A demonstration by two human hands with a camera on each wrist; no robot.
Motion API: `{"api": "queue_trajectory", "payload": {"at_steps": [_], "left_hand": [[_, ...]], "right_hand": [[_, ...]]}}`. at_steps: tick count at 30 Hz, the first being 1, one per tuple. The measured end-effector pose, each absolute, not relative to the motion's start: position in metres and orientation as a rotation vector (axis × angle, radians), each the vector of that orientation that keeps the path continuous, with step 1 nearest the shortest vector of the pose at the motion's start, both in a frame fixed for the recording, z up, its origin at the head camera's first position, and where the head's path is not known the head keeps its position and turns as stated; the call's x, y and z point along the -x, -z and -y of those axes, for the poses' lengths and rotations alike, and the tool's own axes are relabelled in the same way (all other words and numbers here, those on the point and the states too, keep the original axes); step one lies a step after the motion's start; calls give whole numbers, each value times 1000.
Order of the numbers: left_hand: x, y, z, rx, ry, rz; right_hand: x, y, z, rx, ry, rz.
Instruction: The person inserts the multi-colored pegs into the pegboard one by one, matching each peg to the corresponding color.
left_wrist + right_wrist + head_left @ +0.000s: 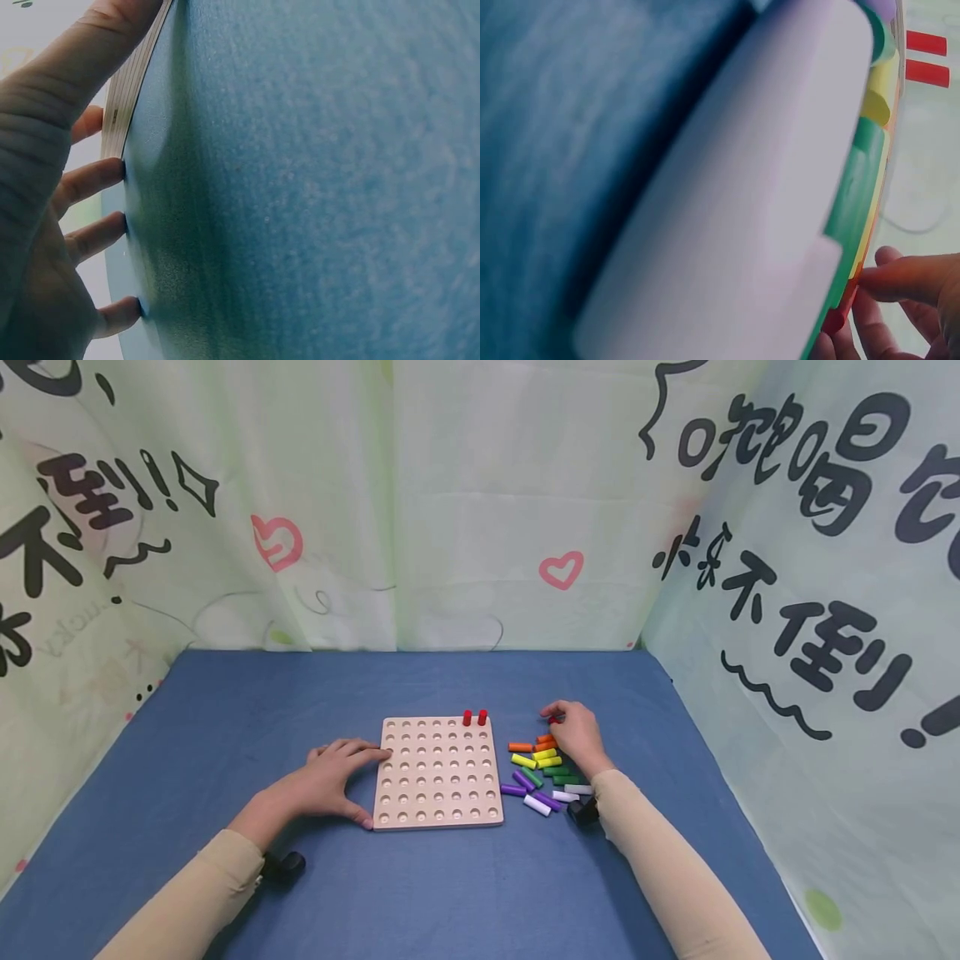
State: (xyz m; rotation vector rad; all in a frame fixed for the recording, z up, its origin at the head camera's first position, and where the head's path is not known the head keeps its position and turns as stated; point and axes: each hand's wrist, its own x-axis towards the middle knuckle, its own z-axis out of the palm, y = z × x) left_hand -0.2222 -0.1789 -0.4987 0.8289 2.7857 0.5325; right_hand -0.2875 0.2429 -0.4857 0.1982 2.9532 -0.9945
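Note:
A light wooden pegboard [438, 772] with rows of round holes lies on the blue cloth, two red pegs [482, 717] upright in its back row near the right corner. My left hand [322, 781] touches the board's left edge with thumb and fingers spread; the left wrist view shows the board's side [124, 105] by the thumb. Right of the board, my right hand [577, 735] pinches a red peg [553, 721] at the back of the loose pegs. In the right wrist view its fingertips meet at a red peg [841, 309].
Loose orange [520, 747], yellow [523, 761], green [566, 780], purple [513, 790] and white pegs [537, 806] lie in a group right of the board. A printed curtain [465, 568] stands behind and beside the blue table [420, 893].

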Motion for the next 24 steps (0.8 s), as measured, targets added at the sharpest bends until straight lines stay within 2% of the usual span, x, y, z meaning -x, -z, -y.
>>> {"api": "queue_trajectory", "payload": {"at_steps": [24], "left_hand": [[224, 501, 179, -815, -551, -2778]], "right_hand": [[288, 487, -248, -272, 1133, -2948]]}}
